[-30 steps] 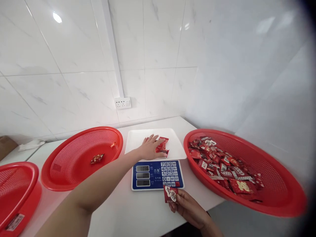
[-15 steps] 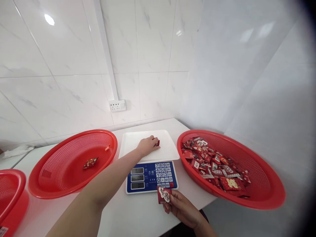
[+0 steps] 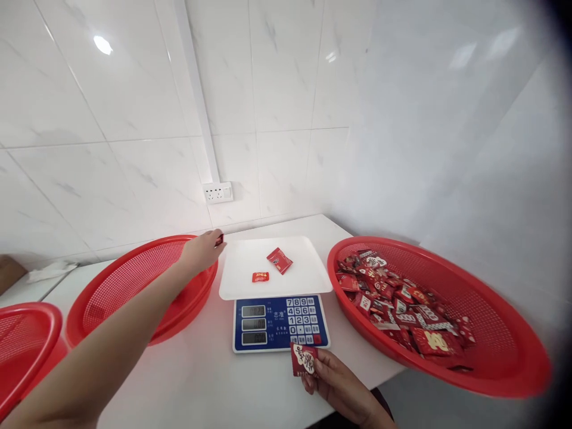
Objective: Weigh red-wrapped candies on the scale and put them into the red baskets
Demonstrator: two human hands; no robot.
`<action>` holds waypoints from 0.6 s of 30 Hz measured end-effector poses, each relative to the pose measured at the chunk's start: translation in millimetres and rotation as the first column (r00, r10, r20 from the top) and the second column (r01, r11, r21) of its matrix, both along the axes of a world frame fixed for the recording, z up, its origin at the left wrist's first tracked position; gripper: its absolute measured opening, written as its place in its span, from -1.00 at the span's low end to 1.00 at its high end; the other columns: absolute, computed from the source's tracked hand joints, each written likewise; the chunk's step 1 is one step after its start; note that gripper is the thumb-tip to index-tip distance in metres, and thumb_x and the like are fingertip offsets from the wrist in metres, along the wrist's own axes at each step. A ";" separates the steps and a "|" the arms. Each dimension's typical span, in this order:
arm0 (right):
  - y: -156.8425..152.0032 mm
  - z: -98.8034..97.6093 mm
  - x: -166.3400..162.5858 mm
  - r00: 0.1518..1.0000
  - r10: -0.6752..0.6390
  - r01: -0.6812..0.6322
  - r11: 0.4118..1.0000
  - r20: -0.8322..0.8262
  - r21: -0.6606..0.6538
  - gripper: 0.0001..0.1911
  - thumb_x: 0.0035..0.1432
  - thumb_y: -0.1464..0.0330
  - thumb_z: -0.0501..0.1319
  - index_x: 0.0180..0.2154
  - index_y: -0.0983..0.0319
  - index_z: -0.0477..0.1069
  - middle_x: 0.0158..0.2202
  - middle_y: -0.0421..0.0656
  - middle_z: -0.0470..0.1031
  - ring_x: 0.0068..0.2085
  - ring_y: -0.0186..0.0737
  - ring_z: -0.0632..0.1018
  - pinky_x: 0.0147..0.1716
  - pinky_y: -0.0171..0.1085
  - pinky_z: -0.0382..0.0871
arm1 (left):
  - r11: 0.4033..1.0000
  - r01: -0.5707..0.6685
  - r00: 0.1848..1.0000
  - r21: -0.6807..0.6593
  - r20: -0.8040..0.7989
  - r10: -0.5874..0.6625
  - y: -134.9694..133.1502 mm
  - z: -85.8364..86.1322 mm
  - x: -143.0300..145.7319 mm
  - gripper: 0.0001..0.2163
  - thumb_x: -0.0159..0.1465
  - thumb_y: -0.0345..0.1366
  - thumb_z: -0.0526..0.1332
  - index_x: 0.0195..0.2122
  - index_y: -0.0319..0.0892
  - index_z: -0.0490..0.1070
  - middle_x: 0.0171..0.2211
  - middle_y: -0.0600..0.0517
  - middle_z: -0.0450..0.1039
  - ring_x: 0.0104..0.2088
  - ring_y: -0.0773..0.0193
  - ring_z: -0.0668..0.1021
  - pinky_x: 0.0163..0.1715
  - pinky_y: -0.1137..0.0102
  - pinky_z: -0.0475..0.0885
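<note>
My left hand is raised above the right rim of the middle red basket, with its fingers closed on a small dark red snack packet. My right hand, low in front of the scale, pinches a dark red snack packet with white lettering. Behind it stands a blue and white digital scale with a white tray. A flat red packet and a smaller bright red packet lie apart on that tray. My left forearm hides much of the middle basket's inside.
On the right, a large red basket holds a heap of red packets. Part of another red basket shows at the left edge. A tiled wall with a socket rises behind the white table.
My left hand has lifted off the scale tray and moved left with a packet in its fingers, uncovering two packets on the tray. My right hand keeps its packet. The view has shifted slightly.
</note>
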State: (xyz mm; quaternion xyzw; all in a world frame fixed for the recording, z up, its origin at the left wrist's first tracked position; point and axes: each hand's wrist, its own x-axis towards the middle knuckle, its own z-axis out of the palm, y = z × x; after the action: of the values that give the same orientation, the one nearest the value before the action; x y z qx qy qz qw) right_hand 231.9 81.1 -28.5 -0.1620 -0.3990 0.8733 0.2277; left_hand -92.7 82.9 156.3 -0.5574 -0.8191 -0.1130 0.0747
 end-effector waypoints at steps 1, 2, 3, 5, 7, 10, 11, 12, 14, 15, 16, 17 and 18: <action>0.1 -0.4 0.3 1.000 0.006 -0.006 1.000 0.008 -0.002 -0.66 -0.04 0.15 0.29 -0.37 0.30 0.40 -0.54 -0.20 0.35 -0.49 -0.36 0.36 -0.44 -0.32 0.16 | 1.000 -0.016 1.000 -0.027 -0.003 0.016 -9.6 1.4 -8.0 -0.72 0.22 -0.12 -0.06 -0.19 -0.12 0.31 -0.22 -0.11 0.46 -0.27 0.03 0.50 -0.34 0.24 0.33; 0.2 -0.7 0.5 1.000 0.012 -0.012 1.000 0.016 -0.003 -0.67 -0.05 0.15 0.29 -0.37 0.30 0.40 -0.53 -0.19 0.36 -0.48 -0.35 0.37 -0.43 -0.32 0.16 | 0.998 -0.020 1.000 -0.054 -0.004 0.019 -17.6 1.5 -13.2 -0.71 0.21 -0.11 -0.03 -0.19 -0.14 0.33 -0.21 -0.13 0.46 -0.23 -0.01 0.49 -0.28 0.19 0.33; 0.4 -0.7 0.7 1.000 0.017 -0.017 1.000 0.022 -0.004 -0.67 -0.05 0.15 0.30 -0.36 0.30 0.41 -0.52 -0.18 0.37 -0.48 -0.35 0.37 -0.43 -0.32 0.16 | 0.997 -0.011 1.000 -0.078 -0.003 0.011 -23.6 0.5 -15.1 -0.69 0.20 -0.10 -0.02 -0.17 -0.16 0.34 -0.18 -0.15 0.46 -0.17 -0.04 0.47 -0.21 0.14 0.31; 0.8 -0.4 0.7 0.999 0.026 -0.026 1.000 0.028 -0.009 -0.68 -0.04 0.16 0.29 -0.35 0.30 0.41 -0.50 -0.18 0.38 -0.48 -0.36 0.37 -0.42 -0.32 0.16 | 0.992 0.044 0.999 -0.116 0.013 -0.043 -29.2 -4.5 -8.7 -0.64 0.21 -0.08 -0.01 -0.09 -0.16 0.33 -0.08 -0.15 0.42 -0.04 -0.04 0.40 -0.07 0.11 0.24; 0.9 0.2 0.3 0.999 0.032 -0.032 0.999 0.023 -0.011 -0.69 -0.03 0.17 0.29 -0.36 0.30 0.42 -0.52 -0.19 0.37 -0.48 -0.37 0.35 -0.43 -0.33 0.15 | 0.979 0.140 0.990 -0.148 0.048 -0.135 -26.4 -13.0 8.7 -0.61 0.23 -0.07 -0.04 0.01 -0.11 0.28 0.02 -0.09 0.35 0.04 0.05 0.35 -0.02 0.20 0.24; 0.0 0.7 -0.3 0.999 0.029 -0.029 0.999 0.018 -0.020 -0.67 -0.04 0.15 0.29 -0.37 0.30 0.43 -0.53 -0.20 0.36 -0.50 -0.38 0.34 -0.44 -0.34 0.14 | 0.918 0.338 0.941 -0.206 0.114 -0.320 -11.8 -29.6 41.5 -0.63 0.21 -0.09 0.01 0.03 0.00 0.27 0.04 0.03 0.34 0.02 0.22 0.38 -0.05 0.39 0.29; -0.6 0.8 -0.4 1.000 0.020 -0.019 1.000 0.021 -0.024 -0.67 -0.04 0.15 0.29 -0.37 0.30 0.43 -0.53 -0.20 0.36 -0.50 -0.38 0.33 -0.44 -0.34 0.14 | 0.891 0.396 0.918 -0.222 0.129 -0.375 -5.8 -35.5 51.0 -0.64 0.21 -0.11 0.04 0.02 0.01 0.27 0.04 0.05 0.34 0.01 0.24 0.39 -0.07 0.42 0.31; -1.3 0.9 -0.4 1.000 0.007 -0.006 1.000 0.024 -0.028 -0.66 -0.04 0.14 0.29 -0.36 0.30 0.43 -0.53 -0.20 0.36 -0.49 -0.38 0.33 -0.44 -0.34 0.14 | 0.866 0.441 0.897 -0.235 0.138 -0.419 0.3 -41.0 59.0 -0.66 0.21 -0.16 0.04 0.02 0.01 0.28 0.03 0.05 0.36 0.00 0.24 0.40 -0.09 0.43 0.32; -2.9 1.3 -0.2 0.999 -0.022 0.023 0.999 0.030 -0.033 -0.66 -0.04 0.15 0.29 -0.34 0.30 0.43 -0.53 -0.19 0.36 -0.49 -0.38 0.34 -0.43 -0.34 0.14 | 0.832 0.495 0.869 -0.250 0.137 -0.476 11.8 -49.9 70.7 -0.67 0.22 -0.29 0.00 0.02 -0.02 0.28 0.01 0.03 0.37 -0.03 0.21 0.43 -0.11 0.39 0.34; -3.5 1.6 -0.2 0.999 -0.035 0.036 0.999 0.031 -0.034 -0.67 -0.04 0.15 0.29 -0.34 0.30 0.43 -0.53 -0.19 0.37 -0.49 -0.38 0.34 -0.43 -0.34 0.14 | 0.823 0.509 0.861 -0.253 0.130 -0.493 17.1 -52.9 74.7 -0.65 0.22 -0.36 -0.02 0.02 -0.04 0.27 0.00 0.00 0.37 -0.05 0.19 0.44 -0.13 0.35 0.35; -3.9 1.9 -0.3 0.999 -0.041 0.042 0.999 0.027 -0.035 -0.67 -0.04 0.15 0.29 -0.35 0.30 0.43 -0.53 -0.20 0.37 -0.49 -0.38 0.34 -0.43 -0.34 0.14 | 0.817 0.518 0.855 -0.253 0.119 -0.505 22.1 -54.8 78.0 -0.62 0.21 -0.41 -0.05 0.04 -0.05 0.25 0.01 -0.01 0.36 -0.05 0.16 0.44 -0.14 0.32 0.36; -4.2 2.3 -0.5 0.999 -0.042 0.043 0.998 0.022 -0.036 -0.67 -0.04 0.15 0.29 -0.37 0.29 0.43 -0.53 -0.20 0.37 -0.50 -0.39 0.34 -0.43 -0.34 0.14 | 0.814 0.524 0.851 -0.250 0.106 -0.515 27.1 -55.6 80.8 -0.60 0.19 -0.44 -0.06 0.06 -0.06 0.22 0.02 -0.03 0.35 -0.05 0.14 0.43 -0.15 0.30 0.36; -4.2 2.5 -0.7 0.999 -0.041 0.042 0.998 0.020 -0.036 -0.68 -0.04 0.15 0.30 -0.39 0.29 0.42 -0.54 -0.20 0.37 -0.50 -0.39 0.34 -0.44 -0.34 0.13 | 0.813 0.528 0.848 -0.247 0.093 -0.522 32.1 -55.4 83.4 -0.57 0.18 -0.46 -0.05 0.08 -0.06 0.18 0.03 -0.04 0.32 -0.04 0.12 0.42 -0.14 0.28 0.35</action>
State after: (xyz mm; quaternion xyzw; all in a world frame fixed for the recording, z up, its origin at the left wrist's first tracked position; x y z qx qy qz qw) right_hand 231.2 77.0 -25.9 -0.1826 -0.3815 0.8740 0.2391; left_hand -9.2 115.0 100.9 -0.7652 -0.6419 -0.0251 -0.0426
